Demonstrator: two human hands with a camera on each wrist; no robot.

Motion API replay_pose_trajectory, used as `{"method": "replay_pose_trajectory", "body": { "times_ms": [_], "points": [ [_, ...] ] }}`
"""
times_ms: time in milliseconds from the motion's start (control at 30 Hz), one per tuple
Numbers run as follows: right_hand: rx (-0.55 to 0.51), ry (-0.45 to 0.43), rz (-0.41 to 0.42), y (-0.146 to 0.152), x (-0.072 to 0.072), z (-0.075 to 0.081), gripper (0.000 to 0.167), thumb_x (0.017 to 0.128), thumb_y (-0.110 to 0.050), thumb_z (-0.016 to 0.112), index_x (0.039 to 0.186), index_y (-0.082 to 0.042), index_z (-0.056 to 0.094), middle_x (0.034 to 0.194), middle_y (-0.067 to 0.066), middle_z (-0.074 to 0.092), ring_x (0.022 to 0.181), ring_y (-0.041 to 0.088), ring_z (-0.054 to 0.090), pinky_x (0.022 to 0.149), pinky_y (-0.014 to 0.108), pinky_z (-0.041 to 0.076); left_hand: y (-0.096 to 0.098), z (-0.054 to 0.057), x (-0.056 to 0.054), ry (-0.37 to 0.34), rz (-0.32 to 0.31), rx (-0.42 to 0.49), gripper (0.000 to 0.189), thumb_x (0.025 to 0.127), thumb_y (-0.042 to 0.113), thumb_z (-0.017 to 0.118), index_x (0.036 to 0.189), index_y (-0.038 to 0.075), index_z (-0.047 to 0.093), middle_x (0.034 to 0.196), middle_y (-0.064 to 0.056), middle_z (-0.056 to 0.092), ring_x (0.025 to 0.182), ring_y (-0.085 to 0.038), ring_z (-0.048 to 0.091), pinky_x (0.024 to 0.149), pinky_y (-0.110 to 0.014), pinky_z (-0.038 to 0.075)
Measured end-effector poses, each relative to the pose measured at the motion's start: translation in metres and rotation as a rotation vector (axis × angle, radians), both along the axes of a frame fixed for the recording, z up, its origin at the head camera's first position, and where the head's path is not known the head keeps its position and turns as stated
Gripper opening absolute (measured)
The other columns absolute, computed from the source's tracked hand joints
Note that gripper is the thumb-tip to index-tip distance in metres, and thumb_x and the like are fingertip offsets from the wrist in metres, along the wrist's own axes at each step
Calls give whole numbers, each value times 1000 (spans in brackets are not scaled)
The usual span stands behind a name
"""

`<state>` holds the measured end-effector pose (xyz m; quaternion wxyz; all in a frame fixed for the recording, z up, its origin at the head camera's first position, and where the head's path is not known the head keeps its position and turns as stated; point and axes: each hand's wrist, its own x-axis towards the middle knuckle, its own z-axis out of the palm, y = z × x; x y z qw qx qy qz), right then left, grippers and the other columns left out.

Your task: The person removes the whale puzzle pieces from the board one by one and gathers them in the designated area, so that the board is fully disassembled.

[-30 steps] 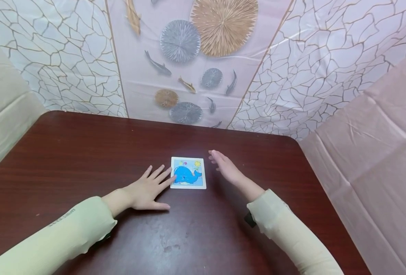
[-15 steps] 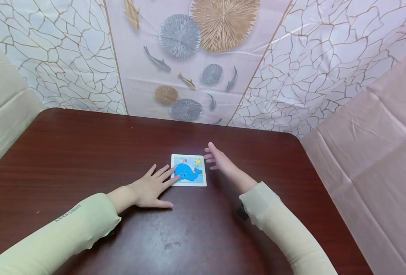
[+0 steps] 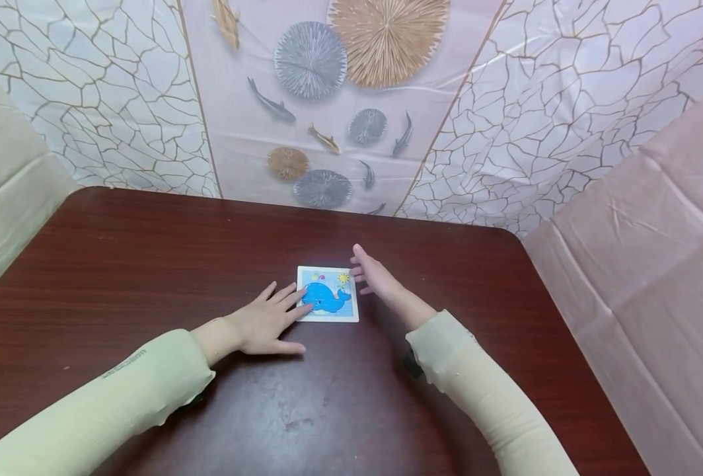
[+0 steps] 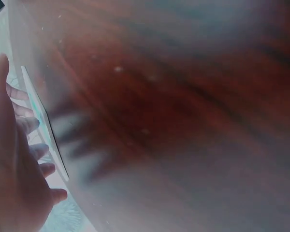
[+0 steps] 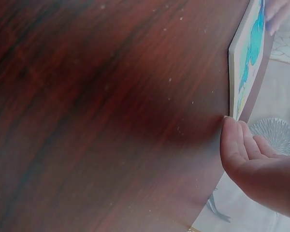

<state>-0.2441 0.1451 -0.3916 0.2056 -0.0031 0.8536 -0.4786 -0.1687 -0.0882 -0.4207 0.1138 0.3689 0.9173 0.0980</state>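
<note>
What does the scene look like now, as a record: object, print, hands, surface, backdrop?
object: square white-bordered board, flat on the table
print: blue whale, yellow sun
left hand: fingers spread, fingertips over the board's left edge
right hand: fingers extended, fingertips at the board's right edge
surface: dark reddish-brown table
backdrop: patterned wall covering with discs and fish

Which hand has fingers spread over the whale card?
The left hand, fanned over the left side of the card; the right hand, its fingers closer together, is at the opposite side.
</note>
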Motion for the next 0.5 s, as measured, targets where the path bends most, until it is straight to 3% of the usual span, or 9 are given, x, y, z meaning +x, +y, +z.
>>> {"method": "replay_pose_trajectory", "body": {
  "times_ms": [267,500],
  "points": [
    [66,-14,-9,-2,-2,2,73,97,-56,21,132,3,47,127,22,55,116,34,52,93,45,49,16,-1,-11,-13,-6,-23,77,90,60,43,149,13,26,156,-16,16,144,-37,11,115,-57,10],
    [144,-38,-44,-4,-3,1,72,97,-56,24,124,1,57,113,17,58,104,29,53,83,38,53,20,1,-11,-44,-6,-41,78,91,59,43,149,12,24,157,-17,14,144,-38,10,116,-54,12]
  ]
}}
